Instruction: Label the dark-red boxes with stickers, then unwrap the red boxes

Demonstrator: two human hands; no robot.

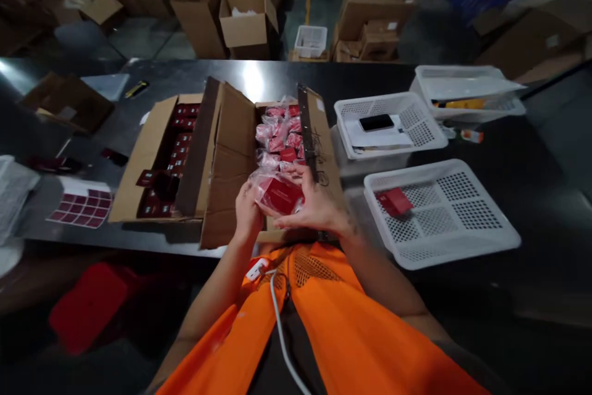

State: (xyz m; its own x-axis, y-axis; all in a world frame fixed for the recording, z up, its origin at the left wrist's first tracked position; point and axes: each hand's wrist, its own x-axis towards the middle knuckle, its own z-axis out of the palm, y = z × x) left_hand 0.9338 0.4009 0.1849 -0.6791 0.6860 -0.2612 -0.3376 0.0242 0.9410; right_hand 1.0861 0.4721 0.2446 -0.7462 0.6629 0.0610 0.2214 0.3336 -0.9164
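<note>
Between my two hands is a small red box wrapped in clear plastic, above the near end of an open carton. My left hand grips its left side. My right hand closes round its right side, the thumb along the lower edge. Under and beyond it, the open carton holds several more plastic-wrapped red boxes. To the left, a second carton contains rows of dark red boxes, one lying tilted on top. A bare red box rests in the white basket to my right.
A white basket with a phone and papers stands right of the carton, another basket behind it. A sticker sheet and a yellow cutter lie at left. A red stool is below the table; cardboard boxes stand beyond.
</note>
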